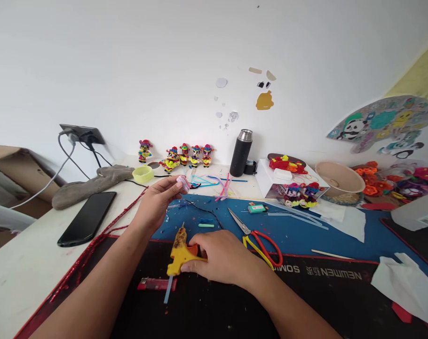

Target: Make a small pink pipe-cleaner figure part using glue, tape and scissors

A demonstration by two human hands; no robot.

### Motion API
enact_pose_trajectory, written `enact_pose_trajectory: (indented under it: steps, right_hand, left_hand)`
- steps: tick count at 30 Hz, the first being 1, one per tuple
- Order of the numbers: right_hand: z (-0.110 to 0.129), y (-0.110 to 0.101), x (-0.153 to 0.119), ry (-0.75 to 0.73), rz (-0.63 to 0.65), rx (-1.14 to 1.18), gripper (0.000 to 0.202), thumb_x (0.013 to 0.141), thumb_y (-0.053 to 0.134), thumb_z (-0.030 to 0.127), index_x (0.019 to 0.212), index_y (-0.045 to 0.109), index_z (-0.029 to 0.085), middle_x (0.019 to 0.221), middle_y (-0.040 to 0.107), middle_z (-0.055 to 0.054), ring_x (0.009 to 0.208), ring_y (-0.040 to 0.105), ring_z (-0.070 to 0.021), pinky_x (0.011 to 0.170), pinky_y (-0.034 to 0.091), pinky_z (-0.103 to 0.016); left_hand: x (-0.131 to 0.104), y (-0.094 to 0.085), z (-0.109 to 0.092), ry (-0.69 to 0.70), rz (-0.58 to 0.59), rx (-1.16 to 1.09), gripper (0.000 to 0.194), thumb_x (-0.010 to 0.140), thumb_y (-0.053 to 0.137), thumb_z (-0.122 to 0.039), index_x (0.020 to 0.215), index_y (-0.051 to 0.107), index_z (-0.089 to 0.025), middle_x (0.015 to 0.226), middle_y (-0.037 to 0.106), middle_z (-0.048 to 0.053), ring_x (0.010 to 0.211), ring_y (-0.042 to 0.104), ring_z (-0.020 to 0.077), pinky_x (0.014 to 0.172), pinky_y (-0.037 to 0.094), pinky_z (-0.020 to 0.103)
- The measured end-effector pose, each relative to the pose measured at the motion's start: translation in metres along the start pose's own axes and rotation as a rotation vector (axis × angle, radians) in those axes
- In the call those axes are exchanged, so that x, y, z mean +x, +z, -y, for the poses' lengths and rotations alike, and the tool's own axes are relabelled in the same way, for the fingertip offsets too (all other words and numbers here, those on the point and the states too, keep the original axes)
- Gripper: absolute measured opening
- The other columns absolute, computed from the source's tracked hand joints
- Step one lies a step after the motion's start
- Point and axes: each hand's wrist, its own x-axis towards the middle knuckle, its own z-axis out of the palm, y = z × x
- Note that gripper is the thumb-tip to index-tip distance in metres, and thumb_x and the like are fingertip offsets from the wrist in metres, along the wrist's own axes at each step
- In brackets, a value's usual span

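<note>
Between the thumb and fingertips of my left hand [160, 200] is a small pale pink piece [183, 183], too small to make out in detail. My right hand [214, 256] is closed around the handle of a yellow glue gun [182, 253]. The gun's nozzle points away from me, and a translucent glue stick [168, 289] sticks out of its back end. Below my left hand, the gun's tip is apart from the pink piece. Scissors [258, 238] with red and yellow handles lie open just beyond my right hand.
A black phone [88, 219] lies at the left. Several small colourful figures [195, 156] stand by the wall, left of a black flask [241, 153]. A green lighter [257, 208], glue sticks [298, 214] and white tissue [408, 287] lie to the right.
</note>
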Motion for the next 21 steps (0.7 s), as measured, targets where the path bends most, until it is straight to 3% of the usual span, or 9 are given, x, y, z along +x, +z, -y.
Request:
enact_pose_trajectory:
  steps: [4,9,14,21]
  right_hand:
    - [-0.005,-0.006,0.003,0.088,-0.103,0.168,0.015,0.1,0.076,0.039,0.104,0.082,0.026,0.078,0.079,-0.001,0.067,0.069,-0.0193,0.062,0.037,-0.03]
    - [-0.02,-0.005,0.009,0.152,-0.305,-0.038,0.016,0.107,0.063,0.027,0.107,0.079,0.023,0.09,0.082,-0.005,0.082,0.074,-0.0232,0.07,0.041,-0.033]
    - [-0.027,-0.001,0.014,0.191,-0.296,-0.177,0.019,0.109,0.059,0.024,0.117,0.076,0.022,0.103,0.084,-0.007,0.094,0.077,-0.0258,0.075,0.044,-0.033]
    - [-0.022,0.002,0.019,0.258,-0.163,-0.254,0.016,0.107,0.062,0.025,0.116,0.075,0.022,0.104,0.084,-0.009,0.095,0.079,-0.0277,0.075,0.045,-0.034]
  left_hand:
    - [-0.001,0.0,0.0,0.005,0.01,0.02,0.035,0.073,0.096,-0.045,0.097,0.087,-0.021,0.092,0.081,0.008,0.081,0.068,0.0197,0.072,0.049,0.029]
    - [-0.002,0.003,-0.002,-0.019,0.027,0.023,0.038,0.07,0.097,-0.048,0.095,0.087,-0.021,0.093,0.08,0.008,0.081,0.067,0.0206,0.073,0.049,0.03]
    - [-0.004,0.006,-0.002,-0.041,0.069,0.03,0.039,0.07,0.097,-0.05,0.094,0.086,-0.022,0.092,0.081,0.008,0.082,0.068,0.0218,0.074,0.048,0.031]
    - [-0.005,0.005,0.002,-0.019,0.149,0.068,0.031,0.08,0.09,-0.05,0.096,0.086,-0.023,0.097,0.08,0.009,0.086,0.067,0.0222,0.076,0.049,0.031]
